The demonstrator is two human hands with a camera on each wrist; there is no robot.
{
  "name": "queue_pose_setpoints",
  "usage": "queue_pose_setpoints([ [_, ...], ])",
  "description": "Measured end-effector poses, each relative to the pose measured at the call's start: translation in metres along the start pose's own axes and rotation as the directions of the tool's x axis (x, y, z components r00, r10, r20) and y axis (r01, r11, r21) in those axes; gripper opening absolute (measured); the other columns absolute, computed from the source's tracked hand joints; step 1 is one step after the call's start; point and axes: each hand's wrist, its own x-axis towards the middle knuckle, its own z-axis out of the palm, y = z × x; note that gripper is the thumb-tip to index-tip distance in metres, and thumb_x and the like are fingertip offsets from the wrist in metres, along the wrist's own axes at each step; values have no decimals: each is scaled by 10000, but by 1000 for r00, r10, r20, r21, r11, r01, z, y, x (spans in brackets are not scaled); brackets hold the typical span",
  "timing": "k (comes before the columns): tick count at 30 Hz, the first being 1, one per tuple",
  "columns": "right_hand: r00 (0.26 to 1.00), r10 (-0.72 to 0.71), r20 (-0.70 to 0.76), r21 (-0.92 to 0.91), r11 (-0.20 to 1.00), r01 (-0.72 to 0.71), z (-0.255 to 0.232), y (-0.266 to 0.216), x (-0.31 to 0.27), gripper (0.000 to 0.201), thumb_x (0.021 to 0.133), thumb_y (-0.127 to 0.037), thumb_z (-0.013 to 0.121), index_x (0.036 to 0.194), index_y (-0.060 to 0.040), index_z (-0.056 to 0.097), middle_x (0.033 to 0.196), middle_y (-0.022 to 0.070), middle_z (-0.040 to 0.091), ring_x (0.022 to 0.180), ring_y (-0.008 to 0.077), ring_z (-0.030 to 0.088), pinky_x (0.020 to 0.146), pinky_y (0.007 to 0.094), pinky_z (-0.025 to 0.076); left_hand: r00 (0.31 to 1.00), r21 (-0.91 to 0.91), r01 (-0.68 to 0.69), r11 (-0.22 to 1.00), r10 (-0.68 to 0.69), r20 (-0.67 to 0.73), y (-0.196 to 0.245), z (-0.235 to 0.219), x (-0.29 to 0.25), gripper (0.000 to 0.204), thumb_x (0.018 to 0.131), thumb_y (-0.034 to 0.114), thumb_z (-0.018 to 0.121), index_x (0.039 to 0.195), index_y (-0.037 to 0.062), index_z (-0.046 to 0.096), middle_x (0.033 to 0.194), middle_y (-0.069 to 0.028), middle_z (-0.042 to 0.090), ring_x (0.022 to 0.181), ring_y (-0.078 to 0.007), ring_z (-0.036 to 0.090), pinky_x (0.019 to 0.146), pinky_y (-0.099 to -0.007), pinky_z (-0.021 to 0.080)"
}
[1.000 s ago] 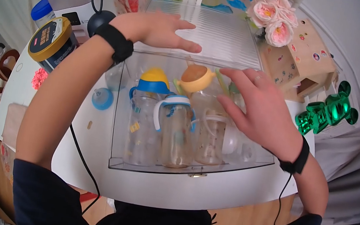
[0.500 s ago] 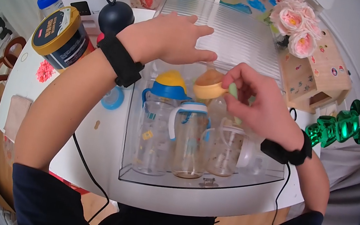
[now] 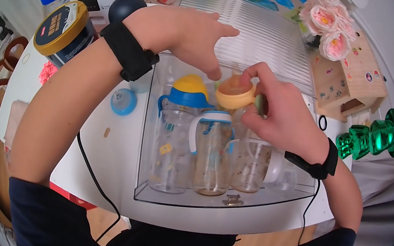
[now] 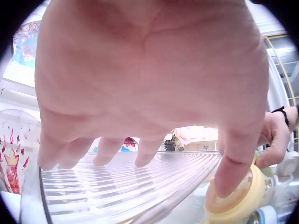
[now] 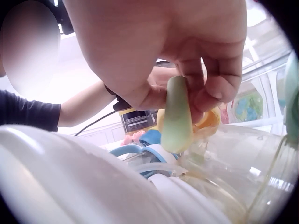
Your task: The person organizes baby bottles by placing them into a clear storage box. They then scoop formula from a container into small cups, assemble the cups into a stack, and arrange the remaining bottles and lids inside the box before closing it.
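My right hand (image 3: 288, 115) pinches a pale green handle (image 5: 178, 116) of a baby bottle with a yellow collar (image 3: 235, 100), its index finger at the tan top. Over a clear ribbed lid (image 3: 253, 41) stretches my left hand (image 3: 186, 34), palm down with fingers extended. Its thumb overlaps the yellow collar (image 4: 243, 212) in the left wrist view. In front, inside a clear box (image 3: 172, 203), are a bottle with a yellow and blue top (image 3: 174, 145), a bottle with white and blue handles (image 3: 213, 163) and a smaller bottle (image 3: 250, 172).
A blue-topped bottle part (image 3: 123, 102) lies left of the box. Beyond my left forearm are a gold-lidded tub (image 3: 63, 31) and a dark round object with a loop (image 3: 125, 7). Roses (image 3: 327, 25), a wooden house (image 3: 352, 76) and a shiny green bear figure (image 3: 371, 134) stand at right.
My right hand has come in from a spread pose and taken hold of the green handle. The left thumb has lowered toward the yellow collar. The head view has shifted slightly.
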Motion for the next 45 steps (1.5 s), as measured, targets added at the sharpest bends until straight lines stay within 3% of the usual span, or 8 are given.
queue_pose_setpoints([
  [6,996,-87,-37,-147,986,81,2,5,-7,486,829,-79,712,1302,-101,608,746,116,660,642,291,647,634,384,518,991,13,-99,995,99,-91,-11,6,2,909,792,398,854,1624,202,546,1620,-312,516,1402,-445,612,1187,-480,491],
  [9,978,-198,-65,-148,971,187,2,12,0,346,827,-119,734,1155,-89,627,794,151,698,779,396,680,706,486,545,987,3,-123,992,122,-101,-16,5,4,895,789,466,879,1593,200,589,1606,-318,528,1390,-448,621,1179,-482,497],
  [15,977,-209,-31,-146,968,203,6,6,-9,327,806,-100,741,1128,-94,687,835,104,667,751,256,643,699,394,531,998,-18,-57,998,56,-41,-10,-1,3,992,761,589,914,1599,175,581,1606,-320,524,1445,-435,576,1198,-476,479],
  [24,978,-206,-26,-179,964,198,2,8,-8,296,872,-103,718,1168,-108,719,803,116,688,669,262,633,647,380,523,999,6,-48,999,48,3,-4,-3,0,1106,723,584,937,1649,157,508,1633,-323,489,1508,-434,510,1226,-471,451],
  [27,975,-195,-102,-112,977,184,6,1,-4,168,921,-160,687,1076,-97,709,687,124,667,701,359,666,680,479,538,999,2,-37,999,37,17,-2,-4,-2,1113,726,577,934,1662,172,488,1655,-326,459,1513,-437,504,1232,-471,444],
  [32,880,-397,-261,-305,899,315,-8,-12,4,149,962,-101,653,1088,-73,726,801,116,713,688,292,674,656,391,524,999,1,-48,999,48,7,-6,0,-2,1121,737,570,929,1682,194,457,1674,-320,436,1515,-444,500,1243,-474,433],
  [39,969,-217,-120,-286,942,176,-35,-40,-7,130,979,-84,623,1047,-37,723,809,120,717,684,269,681,640,353,510,999,-11,-25,1000,25,-26,-6,6,-4,1115,759,614,908,1690,212,444,1705,-294,407,1544,-440,465,1256,-486,420],
  [45,979,-200,-25,-325,928,182,-23,-30,0,129,930,-132,654,918,-28,729,694,160,697,686,369,710,657,453,563,1000,3,-13,1000,13,-10,-2,5,-6,1115,769,637,895,1692,208,443,1714,-289,394,1555,-437,452,1264,-489,411],
])
